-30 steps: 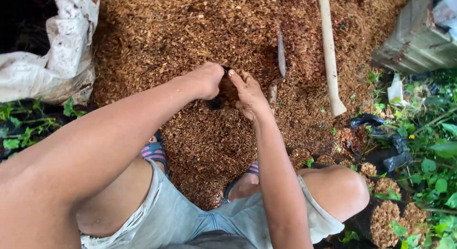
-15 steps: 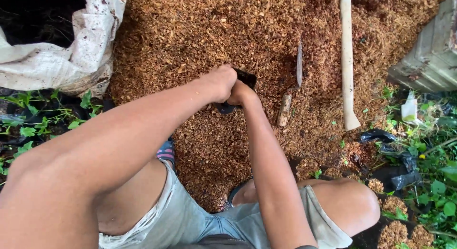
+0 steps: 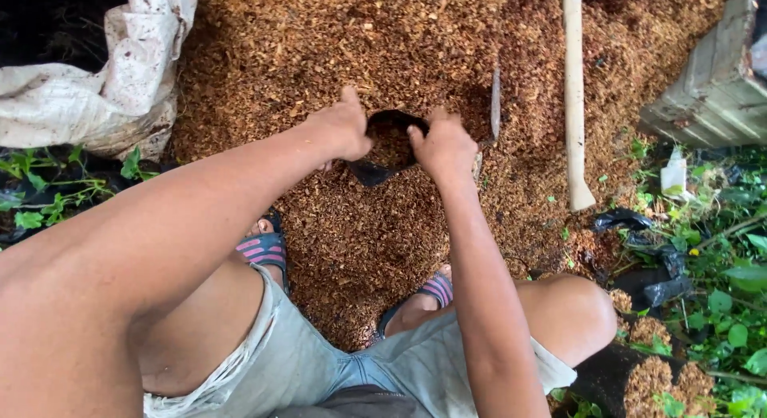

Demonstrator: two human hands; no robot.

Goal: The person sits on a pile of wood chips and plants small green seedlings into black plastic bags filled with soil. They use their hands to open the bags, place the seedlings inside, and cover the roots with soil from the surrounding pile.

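1. Head view: a person squats over a heap of brown wood shavings [image 3: 335, 50], both hands at the mouth of a small black plastic grow bag [image 3: 375, 172] that lies on the pile just in front of the knees.
2. The left hand [image 3: 342, 130] is closed on the bag's near-left rim, thumb up, pulling it outward.
3. The right hand [image 3: 442, 146] pinches the opposite rim with curled fingers, so the mouth stands stretched open between the two hands.
4. Inside the opening, brown shavings show well up toward the rim (how deep the fill goes cannot be told from above); by the look of it the bag is largely filled but not yet set aside.
5. At lower right, several filled black bags [image 3: 651, 378] stand together by the person's right knee, each topped with the same shavings, which suggests part of the batch is done.
6. A white woven sack [image 3: 96, 98] slumps open at upper left; its contents are in shadow.
7. A pale wooden handle [image 3: 575, 106] and a narrow blade [image 3: 495, 106] lie on the heap just beyond the right hand, untouched.
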